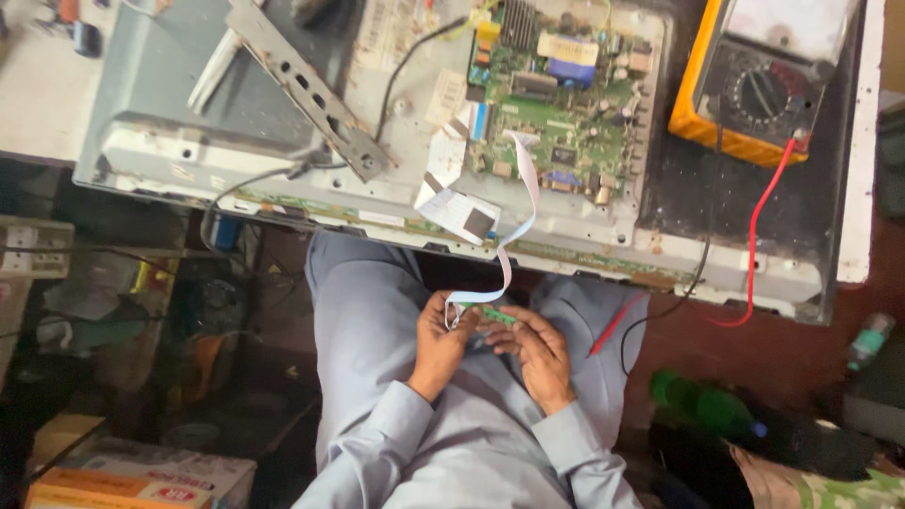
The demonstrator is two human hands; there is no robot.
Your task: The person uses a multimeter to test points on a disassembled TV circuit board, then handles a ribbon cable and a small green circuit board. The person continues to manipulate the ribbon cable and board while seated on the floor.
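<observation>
Both hands met over the person's lap, pinched on a small narrow green circuit strip [492,314]. Left hand [441,337] curled its fingers round the strip's left end, where a long flat white ribbon cable [520,221] joined it; right hand [537,351] closed thumb and fingertips on the strip's right end. Neither hand was open or free.

By my judgement the strip was light and thin, stiff along its length yet easy to snap or flex, so the edges were the safe places to grip, away from any solder points. The ribbon looked soft and floppy, prone to creasing; it seemed best held close to its connector end, not tugged mid-length. It was pale, flat and glossy, and curved up in a loose loop from the lap.

Just right of the hands, a red test probe [615,325] lay against grey trousers [372,311], its red lead [754,236] and a black one climbing away. Beyond the knees, the counter [853,188] carried an opened grey metal chassis [151,104], and the ribbon's far end reached a green main circuit board [556,104] crowded with components. Farther right sat a yellow-cased analogue multimeter [754,85]. A green plastic bottle [712,405] lay on the floor to the right.
</observation>
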